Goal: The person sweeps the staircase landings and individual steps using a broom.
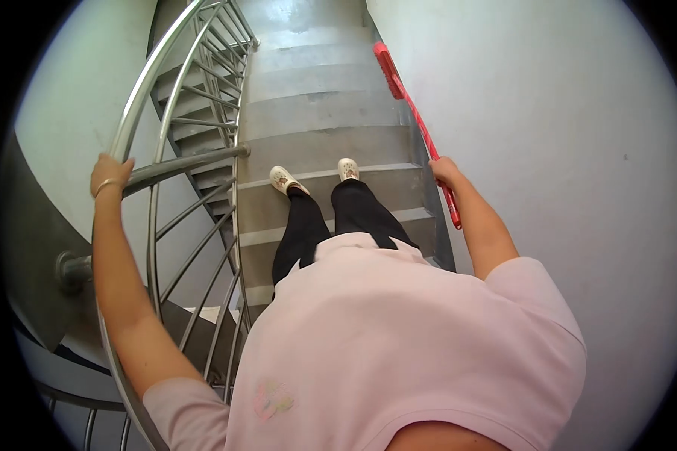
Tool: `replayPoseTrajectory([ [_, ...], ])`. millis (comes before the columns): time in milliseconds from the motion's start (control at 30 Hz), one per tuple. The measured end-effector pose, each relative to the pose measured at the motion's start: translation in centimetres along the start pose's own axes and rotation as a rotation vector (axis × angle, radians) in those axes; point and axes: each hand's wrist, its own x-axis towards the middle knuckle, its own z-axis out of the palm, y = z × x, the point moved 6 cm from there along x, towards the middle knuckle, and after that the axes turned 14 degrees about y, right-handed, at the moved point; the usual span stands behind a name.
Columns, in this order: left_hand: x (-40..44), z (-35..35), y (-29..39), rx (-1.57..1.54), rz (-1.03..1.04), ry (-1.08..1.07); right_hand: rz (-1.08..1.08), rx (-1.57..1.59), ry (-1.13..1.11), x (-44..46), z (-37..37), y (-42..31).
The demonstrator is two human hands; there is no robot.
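Note:
My left hand (111, 174), with a thin band at its wrist, is closed around the shiny metal handrail (137, 105) on the left. My right hand (445, 171) is wrapped around the handle of a red long-handled brush (388, 71), out to my right. The brush slants along the wall, its bristled head at the far end and the handle's tip sticking out below my fist. Whether the head touches the wall, I cannot tell. My feet in cream clogs (348, 169) are on the grey stairs (320, 113).
Metal railing bars (195, 203) run along the left side of the steps, with another flight (192, 113) visible beyond them. A pale wall (557, 150) borders the stairs on the right. A dark grey panel (41, 255) stands at the far left.

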Motion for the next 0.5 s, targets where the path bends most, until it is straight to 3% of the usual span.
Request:
replayPoseTrajectory([
  [133, 2.3, 1.7, 1.0, -0.109, -0.009, -0.07, -0.027, 0.074, -0.026, -4.7, 3.4, -5.4],
  [300, 3.7, 2.5, 2.2, -0.145, 0.007, -0.042, 0.434, 0.529, -0.406, -8.8, 10.3, -9.3],
  [400, 3.8, 2.4, 2.3, -0.193, -0.029, -0.008, 0.46, 0.547, -0.562, -10.8, 13.5, -11.2],
  [500, 4.3, 3.2, 2.3, -0.152, -0.018, 0.001, 0.369, 0.448, -0.511, -13.8, 15.0, -14.3],
])
